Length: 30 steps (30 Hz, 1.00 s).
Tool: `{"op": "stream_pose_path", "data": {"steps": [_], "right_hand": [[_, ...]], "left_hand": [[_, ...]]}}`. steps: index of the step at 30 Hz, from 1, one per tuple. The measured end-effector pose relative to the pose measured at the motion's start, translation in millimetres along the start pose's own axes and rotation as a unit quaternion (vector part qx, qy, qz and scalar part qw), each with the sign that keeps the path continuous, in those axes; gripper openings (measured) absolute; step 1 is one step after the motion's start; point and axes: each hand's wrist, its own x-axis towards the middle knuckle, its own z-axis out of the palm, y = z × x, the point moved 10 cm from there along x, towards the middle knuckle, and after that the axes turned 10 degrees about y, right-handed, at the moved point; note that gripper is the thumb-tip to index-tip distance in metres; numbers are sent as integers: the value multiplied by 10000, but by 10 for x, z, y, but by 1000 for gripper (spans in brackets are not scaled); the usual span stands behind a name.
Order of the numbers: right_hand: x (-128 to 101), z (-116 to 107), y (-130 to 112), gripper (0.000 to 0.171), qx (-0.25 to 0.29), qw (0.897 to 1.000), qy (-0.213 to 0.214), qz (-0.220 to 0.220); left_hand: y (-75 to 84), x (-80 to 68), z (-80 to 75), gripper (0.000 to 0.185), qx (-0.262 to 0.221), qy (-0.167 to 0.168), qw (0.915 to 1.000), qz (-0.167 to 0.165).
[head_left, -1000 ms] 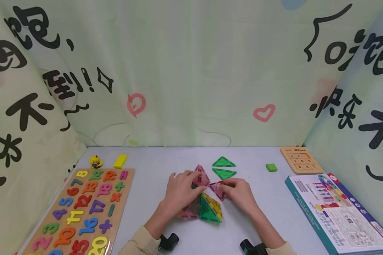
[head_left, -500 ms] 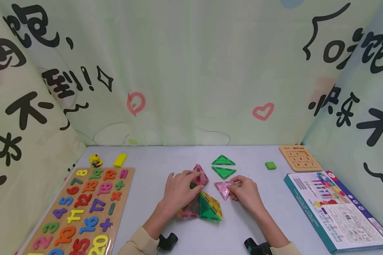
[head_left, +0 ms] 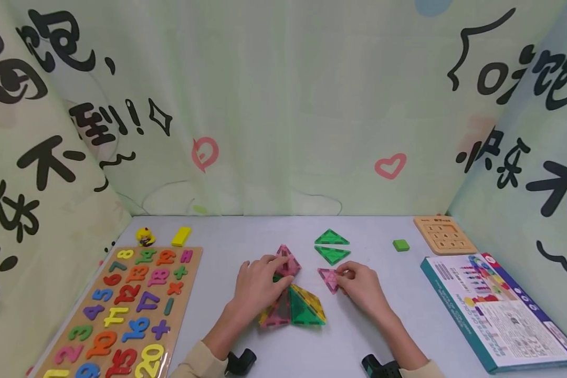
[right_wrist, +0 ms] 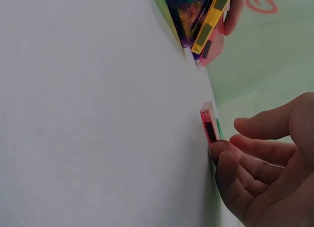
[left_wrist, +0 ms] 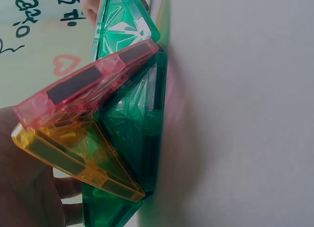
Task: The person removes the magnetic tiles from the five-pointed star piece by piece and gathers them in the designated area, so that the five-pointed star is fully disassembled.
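Observation:
A shape built of pink, green and yellow magnetic tiles (head_left: 307,310) stands mid-table. My left hand (head_left: 260,283) holds it from the left, fingers at the upper pink part and thumb across the middle. Seen from the left wrist, a pink triangle tile (left_wrist: 88,84) and a yellow one (left_wrist: 81,158) slant out from a green tile (left_wrist: 135,124), with part of the hand behind them. To the right of the shape, my right hand (head_left: 363,283) pinches the corner of a separate pink triangle tile (head_left: 327,278) low at the tabletop.
Two green triangle tiles (head_left: 332,255) lie behind the hands. On the left is a wooden number board (head_left: 189,294), with a yellow block (head_left: 181,236) and small yellow figure (head_left: 145,237) behind. At right are a green block (head_left: 400,245), a wooden puzzle (head_left: 446,236) and a box (head_left: 496,315).
My right hand has drawn the loose pink triangle away from the built shape, to the right. The left hand and the shape have shifted slightly left.

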Motion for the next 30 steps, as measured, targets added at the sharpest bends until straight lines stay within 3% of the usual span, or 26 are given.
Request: {"op": "stream_pose_path", "data": {"steps": [2,5,10,18,23,27,30], "right_hand": [[-56,51,-62,12,39,9998,-213,-44],[-190,197,-148,16,360,9945,-984,5],[-433,441,-187,37,1301,9637,-2300,376],[-453,524,-8,45,2562,9302,-2276,1316],[-463,547,-13,39,3145,9057,-2423,1484],[-495,586,-59,27,3525,8802,-2786,1526],[-519,609,-89,25,3664,8669,-3034,1488]], "left_hand": [[-7,2,-9,49,-4,15,10000,12],[-13,5,-4,50,43,-5,10000,31],[-13,15,8,52,135,-47,9999,89],[-19,18,35,54,62,-182,9998,88],[-29,28,43,54,69,-160,9998,105],[-37,29,34,54,83,-149,9998,113],[-40,30,24,54,54,-150,9998,101]]}}
